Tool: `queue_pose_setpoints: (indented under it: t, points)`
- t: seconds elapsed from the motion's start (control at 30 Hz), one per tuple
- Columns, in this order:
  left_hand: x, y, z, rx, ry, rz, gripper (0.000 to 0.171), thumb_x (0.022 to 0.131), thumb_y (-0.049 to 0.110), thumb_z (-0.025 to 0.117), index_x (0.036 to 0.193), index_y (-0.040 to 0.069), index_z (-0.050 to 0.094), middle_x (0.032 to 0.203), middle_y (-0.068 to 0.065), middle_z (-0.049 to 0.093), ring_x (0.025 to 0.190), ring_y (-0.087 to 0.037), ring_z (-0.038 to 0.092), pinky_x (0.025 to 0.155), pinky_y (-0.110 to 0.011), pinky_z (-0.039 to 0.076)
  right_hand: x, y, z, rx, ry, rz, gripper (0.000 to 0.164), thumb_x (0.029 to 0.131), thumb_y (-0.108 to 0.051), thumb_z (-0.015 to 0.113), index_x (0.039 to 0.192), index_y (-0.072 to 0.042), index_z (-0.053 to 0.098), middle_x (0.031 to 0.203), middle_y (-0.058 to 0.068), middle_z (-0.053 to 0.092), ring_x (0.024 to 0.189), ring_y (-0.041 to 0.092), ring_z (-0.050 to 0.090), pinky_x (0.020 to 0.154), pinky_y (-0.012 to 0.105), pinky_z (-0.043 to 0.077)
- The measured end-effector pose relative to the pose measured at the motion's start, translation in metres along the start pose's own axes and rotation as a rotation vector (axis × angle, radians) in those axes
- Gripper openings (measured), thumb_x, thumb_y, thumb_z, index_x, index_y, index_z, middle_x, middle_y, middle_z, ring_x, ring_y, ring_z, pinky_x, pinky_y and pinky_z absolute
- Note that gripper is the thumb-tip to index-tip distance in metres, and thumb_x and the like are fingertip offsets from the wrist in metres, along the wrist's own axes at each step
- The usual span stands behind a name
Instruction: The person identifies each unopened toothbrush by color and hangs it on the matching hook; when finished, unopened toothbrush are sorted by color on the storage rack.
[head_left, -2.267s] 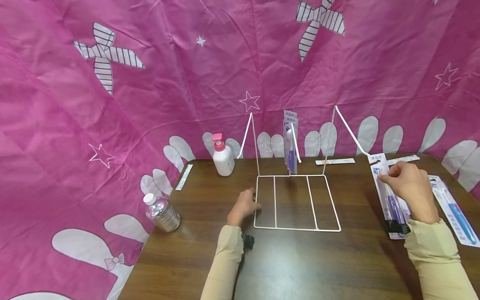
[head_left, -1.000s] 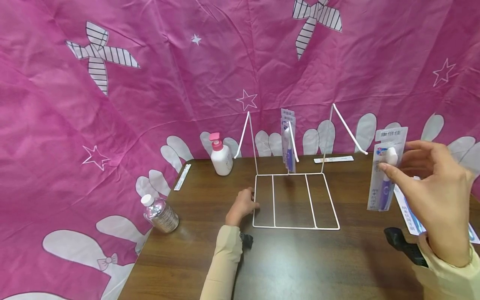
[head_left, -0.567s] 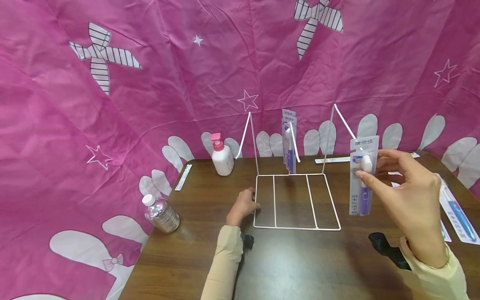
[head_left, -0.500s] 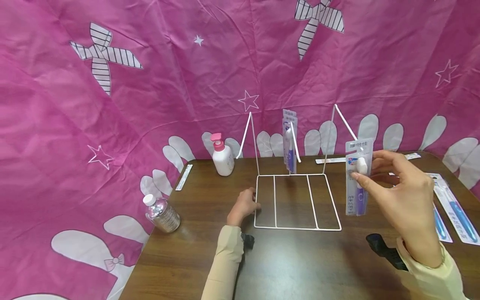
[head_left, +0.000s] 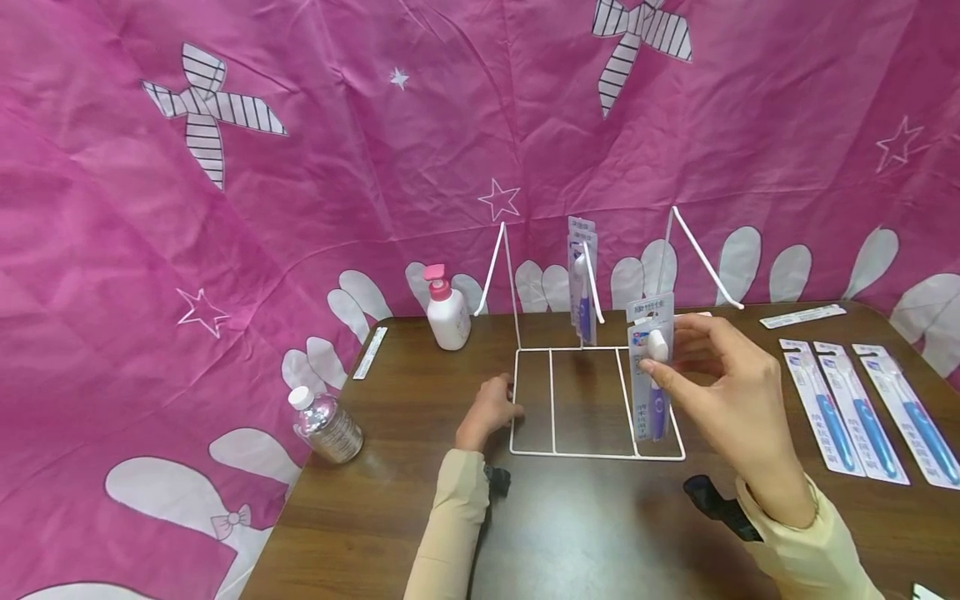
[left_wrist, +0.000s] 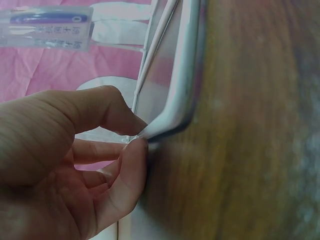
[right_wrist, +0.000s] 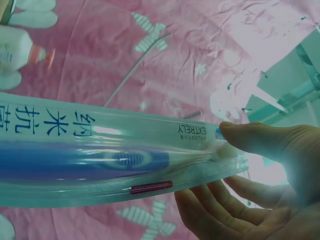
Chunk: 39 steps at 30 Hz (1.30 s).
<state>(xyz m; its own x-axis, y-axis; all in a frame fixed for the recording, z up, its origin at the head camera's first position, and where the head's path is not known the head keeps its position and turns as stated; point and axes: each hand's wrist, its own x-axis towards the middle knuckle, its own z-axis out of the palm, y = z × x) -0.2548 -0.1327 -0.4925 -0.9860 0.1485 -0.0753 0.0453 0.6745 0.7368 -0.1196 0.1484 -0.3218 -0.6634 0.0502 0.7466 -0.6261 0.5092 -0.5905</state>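
Observation:
My right hand [head_left: 731,396] holds a packaged toothbrush [head_left: 649,400] with a purple handle upright, thumb on the front and fingers behind the pack. It hangs in front of the right part of a white wire display rack [head_left: 596,455]. In the right wrist view the toothbrush pack [right_wrist: 100,160] lies across the frame, with the thumb near the brush head. My left hand [head_left: 487,412] pinches the left side wire of the rack base; the left wrist view shows thumb and fingertip on the rack wire [left_wrist: 182,75]. More purple packaged toothbrushes [head_left: 582,292] hang on the rack's middle hook.
Several blue packaged toothbrushes [head_left: 862,417] lie on the table at right. A white pump bottle [head_left: 448,321] with a pink top stands behind left of the rack, and a clear capped bottle [head_left: 330,429] at the left edge. White strips [head_left: 802,317] lie along the table's edges.
My right hand has lifted the purple toothbrush pack from the right side of the table and carried it left toward the rack. The left hand has stayed on the rack.

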Motion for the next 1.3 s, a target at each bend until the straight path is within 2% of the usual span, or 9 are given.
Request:
queue_pose_setpoints:
  t: [0.23, 0.53, 0.87, 1.3]
  points:
    - [0.001, -0.001, 0.000, 0.027, 0.001, -0.011, 0.047, 0.078, -0.006, 0.078, 0.121, -0.006, 0.059, 0.083, -0.007, 0.055, 0.050, -0.014, 0.057, 0.047, -0.025, 0.053, -0.001, -0.003, 0.017, 0.080, -0.028, -0.022, 0.052, 0.064, 0.011, 0.090, 0.111, 0.002, 0.068, 0.087, 0.007, 0.068, 0.076, 0.000, 0.063, 0.068, 0.010, 0.053]
    - [0.001, -0.001, 0.000, 0.006, 0.002, -0.010, 0.047, 0.077, -0.007, 0.078, 0.120, -0.006, 0.059, 0.083, -0.007, 0.055, 0.051, -0.015, 0.057, 0.047, -0.026, 0.054, 0.001, 0.000, 0.028, 0.072, -0.049, -0.051, 0.051, 0.066, 0.007, 0.091, 0.111, 0.001, 0.069, 0.087, 0.003, 0.067, 0.073, 0.005, 0.061, 0.063, 0.013, 0.053]
    - [0.001, -0.001, -0.001, 0.002, 0.004, -0.005, 0.048, 0.076, -0.008, 0.078, 0.121, -0.006, 0.059, 0.082, -0.007, 0.055, 0.050, -0.015, 0.057, 0.047, -0.026, 0.054, 0.004, 0.005, 0.038, 0.049, -0.093, -0.009, 0.047, 0.067, 0.006, 0.090, 0.107, 0.001, 0.067, 0.088, 0.003, 0.067, 0.075, 0.010, 0.062, 0.068, 0.011, 0.053]
    - [0.000, -0.001, -0.001, 0.007, -0.005, -0.010, 0.052, 0.077, -0.007, 0.078, 0.125, -0.008, 0.057, 0.084, -0.008, 0.055, 0.054, -0.015, 0.058, 0.048, -0.026, 0.054, 0.010, 0.021, 0.054, 0.038, -0.056, 0.031, 0.044, 0.068, 0.005, 0.089, 0.102, 0.002, 0.062, 0.084, 0.007, 0.066, 0.076, 0.012, 0.063, 0.069, 0.009, 0.051]
